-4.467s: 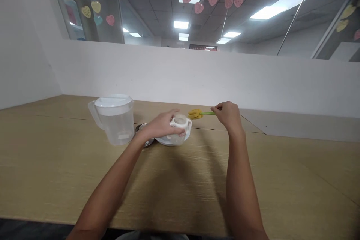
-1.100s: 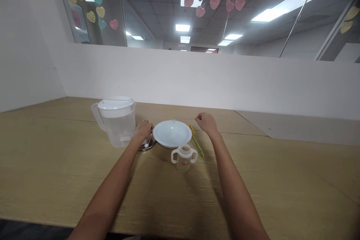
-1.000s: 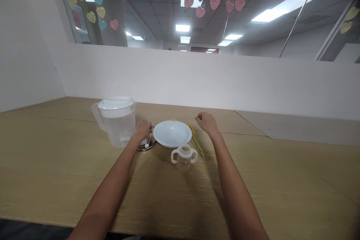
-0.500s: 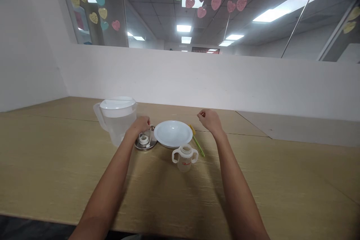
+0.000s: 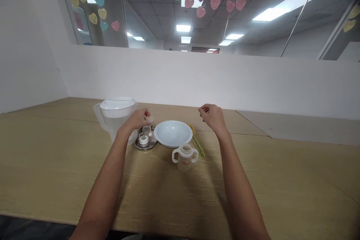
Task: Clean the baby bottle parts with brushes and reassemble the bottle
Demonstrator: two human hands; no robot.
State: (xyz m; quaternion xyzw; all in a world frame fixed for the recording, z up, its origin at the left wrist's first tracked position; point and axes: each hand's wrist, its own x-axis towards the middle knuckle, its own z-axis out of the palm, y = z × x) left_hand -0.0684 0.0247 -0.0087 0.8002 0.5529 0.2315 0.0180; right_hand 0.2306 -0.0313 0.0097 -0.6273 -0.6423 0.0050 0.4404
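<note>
My left hand (image 5: 140, 117) pinches a translucent sippy cup straw (image 5: 150, 120), which hangs down with a white weighted end. Under it lies a round metal tray (image 5: 153, 143) with a white cup lid piece (image 5: 143, 140) and a clear cap (image 5: 146, 130). My right hand (image 5: 212, 115) is raised right of the white bowl (image 5: 173, 134), its thumb and fingertips pinched together. Anything thin in them is too fine to make out. A two-handled sippy cup (image 5: 185, 161) without its top stands upright in front of the bowl, with red lettering.
A lidded clear pitcher (image 5: 117, 114) stands behind my left forearm. Right of the bowl lies a green-handled brush (image 5: 198, 145) with a yellow head. A white wall (image 5: 180, 78) with a window above it borders the wooden table (image 5: 281, 180) at the back.
My left hand has lifted slightly and shifted left, bringing the straw into clearer view above the tray. My right hand has risen a little; the thin line seen beside its fingertips no longer shows clearly.
</note>
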